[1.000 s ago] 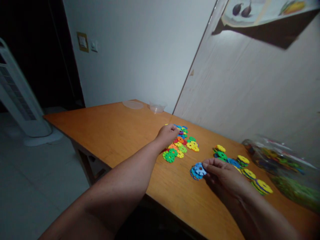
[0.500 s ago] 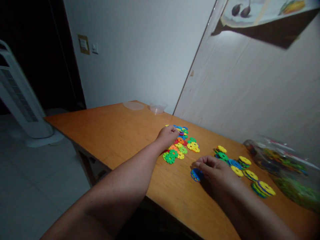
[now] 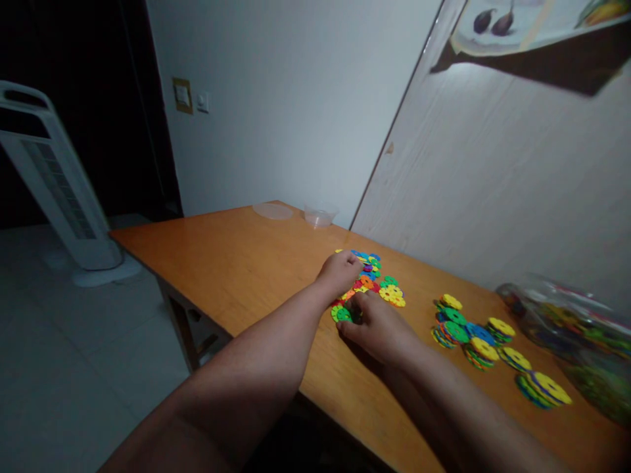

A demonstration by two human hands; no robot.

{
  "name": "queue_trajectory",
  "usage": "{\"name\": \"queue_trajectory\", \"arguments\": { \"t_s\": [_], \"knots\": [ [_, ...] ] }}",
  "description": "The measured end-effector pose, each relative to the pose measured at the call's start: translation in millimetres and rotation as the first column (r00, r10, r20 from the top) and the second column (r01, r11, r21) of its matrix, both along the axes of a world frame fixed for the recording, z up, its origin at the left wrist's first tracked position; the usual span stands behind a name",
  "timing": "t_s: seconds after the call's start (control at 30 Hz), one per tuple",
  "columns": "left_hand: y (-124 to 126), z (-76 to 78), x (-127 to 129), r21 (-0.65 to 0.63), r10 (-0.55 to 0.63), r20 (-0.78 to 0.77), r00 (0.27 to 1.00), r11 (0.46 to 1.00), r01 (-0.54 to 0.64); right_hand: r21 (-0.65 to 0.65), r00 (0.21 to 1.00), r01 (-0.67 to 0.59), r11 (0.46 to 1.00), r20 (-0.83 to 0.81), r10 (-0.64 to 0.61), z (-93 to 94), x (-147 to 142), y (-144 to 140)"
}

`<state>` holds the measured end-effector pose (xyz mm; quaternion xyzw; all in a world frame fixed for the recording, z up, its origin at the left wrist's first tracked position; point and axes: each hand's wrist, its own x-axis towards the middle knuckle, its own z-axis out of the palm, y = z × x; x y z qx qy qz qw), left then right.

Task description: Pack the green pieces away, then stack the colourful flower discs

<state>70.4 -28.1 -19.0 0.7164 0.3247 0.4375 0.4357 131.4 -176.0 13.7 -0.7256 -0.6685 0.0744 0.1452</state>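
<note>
Loose flower-shaped plastic discs [image 3: 392,295] in yellow, green, red, orange and blue lie in a spread pile on the wooden table. My left hand [image 3: 340,272] rests over the pile's left side with its fingers curled closed; whatever they hold is hidden. Just nearer to me, my right hand [image 3: 379,325] reaches over the green discs [image 3: 344,315] at the pile's front edge, thumb and fingers apart around them. To the right stand several stacks of discs, among them a yellow-topped stack [image 3: 545,389] and a green-topped stack [image 3: 454,332].
A clear plastic tub [image 3: 319,215] and a round translucent lid [image 3: 273,211] sit at the table's far end. Transparent bags [image 3: 572,322] of colourful pieces lie along the wall at right. A white tower fan [image 3: 59,184] stands on the floor at left.
My right hand has moved left, from above the small blue-topped stack to the green discs; that stack is now covered from sight. My left hand stays at the pile. The view has turned slightly left.
</note>
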Motion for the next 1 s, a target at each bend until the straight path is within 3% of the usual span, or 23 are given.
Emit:
{"name": "queue_trajectory", "arguments": {
  "t_s": [0.27,0.53,0.77,1.0],
  "knots": [
    [-2,1.0,-1,0.02,-0.006,0.004,1.0,1.0,0.006,-0.009,0.975,0.022,1.0,-0.222,-0.023,0.9,11,-3],
    [-5,3.9,0,0.023,-0.01,0.003,1.0,1.0,0.01,0.03,0.9,0.091,0.995,-0.43,-0.069,11.4,64,-57],
    [-5,4.6,-2,0.05,0.012,-0.024,1.0,0.999,-0.011,0.009,0.912,0.12,0.993,-0.396,-0.107,1.3,72,-85],
    [-5,3.0,-2,0.052,0.027,-0.029,0.999,0.998,-0.025,0.085,0.954,0.093,0.992,-0.294,-0.064,9.1,67,-63]
  ]
}}
